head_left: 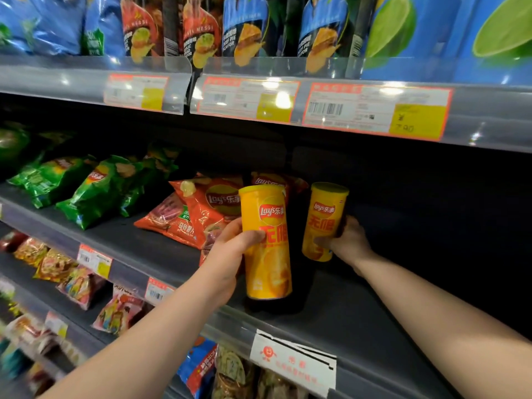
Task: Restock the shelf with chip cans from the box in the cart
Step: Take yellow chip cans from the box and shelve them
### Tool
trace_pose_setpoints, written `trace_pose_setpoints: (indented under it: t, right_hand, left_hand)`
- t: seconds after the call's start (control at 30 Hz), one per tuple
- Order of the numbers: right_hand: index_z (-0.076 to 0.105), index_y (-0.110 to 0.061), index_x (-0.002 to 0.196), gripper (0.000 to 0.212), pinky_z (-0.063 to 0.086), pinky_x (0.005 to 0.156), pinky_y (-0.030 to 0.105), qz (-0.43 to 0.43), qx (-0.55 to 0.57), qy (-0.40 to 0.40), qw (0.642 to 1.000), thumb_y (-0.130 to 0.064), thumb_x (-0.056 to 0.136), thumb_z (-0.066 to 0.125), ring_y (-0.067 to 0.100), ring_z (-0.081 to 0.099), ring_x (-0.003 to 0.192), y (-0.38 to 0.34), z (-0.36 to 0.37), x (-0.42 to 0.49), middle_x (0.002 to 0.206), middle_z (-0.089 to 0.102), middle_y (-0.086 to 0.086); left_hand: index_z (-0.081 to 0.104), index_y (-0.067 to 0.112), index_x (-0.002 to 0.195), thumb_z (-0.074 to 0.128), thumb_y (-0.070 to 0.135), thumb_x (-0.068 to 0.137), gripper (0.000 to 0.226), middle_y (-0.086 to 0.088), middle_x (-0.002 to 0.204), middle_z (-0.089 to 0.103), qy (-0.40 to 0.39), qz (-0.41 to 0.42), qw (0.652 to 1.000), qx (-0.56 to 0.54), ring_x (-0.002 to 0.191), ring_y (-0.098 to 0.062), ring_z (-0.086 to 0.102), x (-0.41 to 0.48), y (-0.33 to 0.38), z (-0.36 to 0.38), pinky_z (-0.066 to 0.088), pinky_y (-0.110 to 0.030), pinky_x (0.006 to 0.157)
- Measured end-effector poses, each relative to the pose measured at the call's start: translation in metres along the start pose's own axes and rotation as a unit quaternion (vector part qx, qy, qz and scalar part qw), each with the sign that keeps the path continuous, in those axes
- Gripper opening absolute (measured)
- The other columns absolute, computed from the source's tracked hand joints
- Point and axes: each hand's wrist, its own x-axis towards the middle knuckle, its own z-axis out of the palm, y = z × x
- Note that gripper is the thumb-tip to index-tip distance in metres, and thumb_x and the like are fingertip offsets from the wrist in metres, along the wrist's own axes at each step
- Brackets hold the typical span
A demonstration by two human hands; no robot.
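Two yellow chip cans stand over the dark middle shelf (359,321). My left hand (230,254) grips the nearer, larger-looking can (266,254) around its middle, its base near the shelf's front edge. My right hand (345,240) holds the second can (322,220) from its right side, deeper in and upright. I cannot tell whether either can's base touches the shelf board. A dark gap separates the two cans. The box and cart are out of view.
Red-orange chip bags (198,211) lie just left of the cans, green bags (95,191) further left. The shelf right of the cans is dark and bare. An upper shelf edge with price tags (374,110) overhangs. Snack packs (80,283) fill the lower shelves.
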Motion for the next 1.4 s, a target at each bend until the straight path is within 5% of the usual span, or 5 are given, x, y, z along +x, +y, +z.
trace_pose_setpoints:
  t: [0.1,0.3,0.5,0.83,1.4]
  right_hand:
    - [0.043,-0.016,0.133,0.066,0.045,0.095,0.037,-0.029,0.034,0.055,0.997,-0.033,0.078,0.076,0.025,0.052,0.116,-0.011,-0.01,-0.02,0.134,0.048,0.009]
    - [0.037,-0.035,0.134,0.08,0.045,0.102,0.041,-0.072,0.109,-0.253,0.958,-0.048,0.063,0.074,0.013,0.055,0.117,-0.032,-0.027,-0.079,0.13,0.054,-0.008]
    - [0.04,-0.027,0.135,0.071,0.048,0.091,0.03,-0.053,0.068,-0.14,0.986,-0.023,0.075,0.078,0.013,0.056,0.111,-0.019,-0.044,-0.084,0.125,0.056,-0.004]
    - [0.032,-0.012,0.137,0.08,0.046,0.096,0.042,0.019,0.059,0.055,0.997,-0.016,0.073,0.08,0.029,0.052,0.121,0.018,-0.049,-0.041,0.135,0.05,0.012]
    - [0.03,-0.014,0.141,0.084,0.042,0.101,0.044,0.031,0.026,0.052,0.998,-0.018,0.074,0.08,0.03,0.049,0.125,0.018,-0.036,-0.013,0.139,0.048,0.012]
  left_hand:
    - [0.059,0.028,0.112,0.068,0.027,0.06,0.052,-0.005,0.109,0.069,-0.022,-0.01,1.0,0.003,0.106,-0.029,0.062,-0.001,-0.002,0.008,0.047,-0.052,0.096]
    - [0.057,0.021,0.118,0.072,0.027,0.063,0.058,-0.009,0.11,0.069,-0.088,-0.002,0.996,0.004,0.105,-0.03,0.064,-0.004,-0.009,0.039,0.047,-0.055,0.096]
    - [0.042,0.027,0.136,0.071,0.02,0.083,0.061,-0.003,0.126,0.058,-0.101,0.032,0.988,0.112,0.113,-0.022,0.058,-0.005,-0.01,0.053,0.047,-0.042,0.1]
    - [0.041,0.034,0.14,0.052,0.056,0.087,0.058,0.004,0.144,0.037,-0.204,0.112,0.673,0.702,0.131,-0.019,0.037,-0.015,-0.022,0.014,0.034,-0.028,0.106]
    - [0.053,0.033,0.129,0.045,0.057,0.088,0.048,0.005,0.131,0.049,-0.185,0.146,0.665,0.709,0.123,-0.018,0.041,-0.009,-0.032,0.01,0.038,-0.034,0.101]
